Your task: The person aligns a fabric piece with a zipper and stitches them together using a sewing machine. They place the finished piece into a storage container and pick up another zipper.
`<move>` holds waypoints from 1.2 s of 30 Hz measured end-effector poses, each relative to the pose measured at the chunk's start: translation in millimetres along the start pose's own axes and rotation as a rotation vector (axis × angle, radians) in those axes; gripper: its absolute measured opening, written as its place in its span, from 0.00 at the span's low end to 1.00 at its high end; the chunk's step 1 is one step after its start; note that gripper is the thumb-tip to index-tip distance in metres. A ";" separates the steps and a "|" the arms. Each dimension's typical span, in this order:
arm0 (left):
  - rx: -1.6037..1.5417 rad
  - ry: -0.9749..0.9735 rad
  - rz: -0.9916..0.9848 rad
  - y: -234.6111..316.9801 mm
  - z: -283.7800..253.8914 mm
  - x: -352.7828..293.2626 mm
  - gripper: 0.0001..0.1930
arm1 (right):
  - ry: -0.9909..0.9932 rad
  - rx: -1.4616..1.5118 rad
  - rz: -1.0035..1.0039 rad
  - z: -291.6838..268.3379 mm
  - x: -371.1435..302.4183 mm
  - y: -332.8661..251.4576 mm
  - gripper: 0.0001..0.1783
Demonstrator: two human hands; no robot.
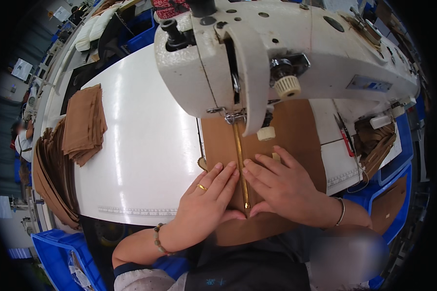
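Observation:
A brown fabric panel [296,131] lies under the head of a white sewing machine [301,53]. Down its middle runs a gold metal zipper [240,155], its upper end beneath the presser foot [235,117]. My left hand [206,199] rests flat on the cloth just left of the zipper, fingers stretched out and a ring on one of them. On the zipper's right side, my right hand [281,186] presses the panel with spread fingers. Both thumbs point toward the zipper's near end. The fabric's front edge hangs toward my lap.
Stacked brown fabric pieces [85,123] and a draped brown bundle [56,169] lie at the left. Red-handled snips [346,138] and brown strips [378,145] are at the right. Blue bins [65,252] stand low on both sides. Another person [23,143] sits far left.

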State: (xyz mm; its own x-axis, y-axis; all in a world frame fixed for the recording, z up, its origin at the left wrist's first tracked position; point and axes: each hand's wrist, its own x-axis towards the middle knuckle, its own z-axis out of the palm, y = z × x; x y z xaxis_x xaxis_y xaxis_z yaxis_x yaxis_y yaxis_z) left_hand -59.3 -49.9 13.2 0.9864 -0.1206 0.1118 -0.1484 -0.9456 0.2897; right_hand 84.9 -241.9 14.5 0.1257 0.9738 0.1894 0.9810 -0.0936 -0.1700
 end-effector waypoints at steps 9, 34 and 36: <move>0.125 -0.007 0.012 5.3 -2.2 4.5 0.44 | -0.016 0.014 -0.005 -2.3 -1.5 4.1 0.44; 0.124 0.009 0.002 -36.7 -3.9 48.9 0.44 | 0.078 0.004 0.029 11.5 31.2 44.2 0.38; 0.110 0.028 -0.001 -40.1 -3.8 52.9 0.44 | 0.080 -0.005 0.039 14.2 33.4 48.1 0.36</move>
State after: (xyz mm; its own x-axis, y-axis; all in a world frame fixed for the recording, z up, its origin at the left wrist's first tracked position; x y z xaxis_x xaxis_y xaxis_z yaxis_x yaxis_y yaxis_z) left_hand -1.4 -17.2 11.1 0.9839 -0.1131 0.1381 -0.1377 -0.9733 0.1838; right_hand 134.2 -210.9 -1.2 0.1748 0.9498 0.2594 0.9758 -0.1321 -0.1740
